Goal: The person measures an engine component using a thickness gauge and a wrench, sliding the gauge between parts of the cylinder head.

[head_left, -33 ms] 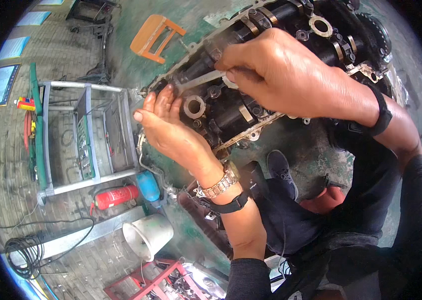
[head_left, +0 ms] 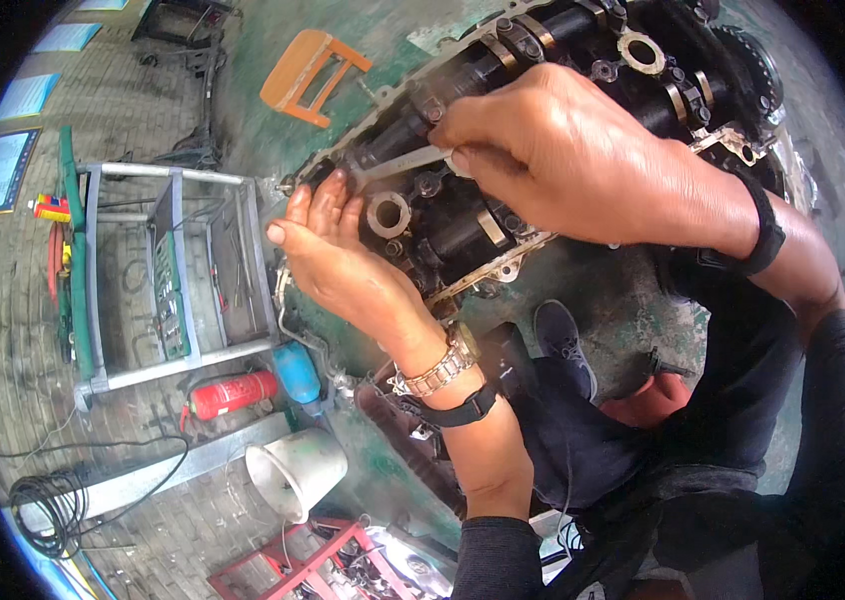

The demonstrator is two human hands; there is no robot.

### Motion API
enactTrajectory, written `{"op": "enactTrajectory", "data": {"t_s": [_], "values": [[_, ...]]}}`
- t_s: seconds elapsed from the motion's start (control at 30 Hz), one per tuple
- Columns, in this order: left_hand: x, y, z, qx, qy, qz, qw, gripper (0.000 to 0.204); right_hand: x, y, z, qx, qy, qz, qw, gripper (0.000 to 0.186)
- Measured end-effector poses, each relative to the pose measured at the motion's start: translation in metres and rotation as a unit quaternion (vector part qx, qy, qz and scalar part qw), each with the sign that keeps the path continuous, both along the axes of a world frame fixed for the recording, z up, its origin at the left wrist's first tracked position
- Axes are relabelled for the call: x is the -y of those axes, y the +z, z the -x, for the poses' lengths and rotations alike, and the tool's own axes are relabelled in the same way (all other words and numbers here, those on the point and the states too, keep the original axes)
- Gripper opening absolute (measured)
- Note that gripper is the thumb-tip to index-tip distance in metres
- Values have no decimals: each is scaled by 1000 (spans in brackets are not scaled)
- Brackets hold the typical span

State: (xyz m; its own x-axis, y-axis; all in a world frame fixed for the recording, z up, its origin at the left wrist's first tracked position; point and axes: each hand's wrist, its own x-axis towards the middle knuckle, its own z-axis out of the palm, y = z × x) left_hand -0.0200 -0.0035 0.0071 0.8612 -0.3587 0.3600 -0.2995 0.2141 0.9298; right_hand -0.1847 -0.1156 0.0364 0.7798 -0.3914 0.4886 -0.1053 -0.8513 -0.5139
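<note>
A greasy engine cylinder head (head_left: 455, 246) with camshafts and bearing caps lies in front of me. My right hand (head_left: 568, 165) is closed around one end of a metal wrench (head_left: 408, 163), which slants down to the left across the head. At the wrench's far end is my left hand (head_left: 348, 255), its fingers stretched out and its thumb apart; those fingertips are dark with grease. They rest close to the wrench's tip, and whether they touch it I cannot tell. Just right of them is a pale round tube opening (head_left: 389, 214). What the wrench's tip sits on is hidden.
Left of the engine stands a grey metal rack cart (head_left: 183, 365) with a green tool case (head_left: 173, 295). Nearby are a red fire extinguisher (head_left: 233, 395), a blue cylinder (head_left: 296, 372) and a white bucket (head_left: 318, 470). A wooden stool (head_left: 295, 75) stands beyond the engine.
My right hand has shifted very slightly toward me, with the wrench still in it. The left hand looks unmoved.
</note>
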Motion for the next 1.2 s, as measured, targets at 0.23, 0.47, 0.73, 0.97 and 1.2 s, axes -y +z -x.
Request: {"op": "enactTrajectory", "data": {"t_s": [0.23,0.47,0.73,0.97,1.2], "values": [[1,2,2,0,2,-9,1000,76,-22,4,5,-20,2,87,996,16],[0,0,0,-5,-12,12,1000,78,-39,7,11,-38,52,192,979,50],[0,-2,0,-1,-16,16,1000,80,-37,10,9,-79,87,130,985,58],[-1,0,-3,-18,-28,-5,999,83,2,33,-6,120,-17,-173,978,21],[2,1,-2,8,-27,-20,999,88,17,55,-8,20,-10,-367,930,27]]}}
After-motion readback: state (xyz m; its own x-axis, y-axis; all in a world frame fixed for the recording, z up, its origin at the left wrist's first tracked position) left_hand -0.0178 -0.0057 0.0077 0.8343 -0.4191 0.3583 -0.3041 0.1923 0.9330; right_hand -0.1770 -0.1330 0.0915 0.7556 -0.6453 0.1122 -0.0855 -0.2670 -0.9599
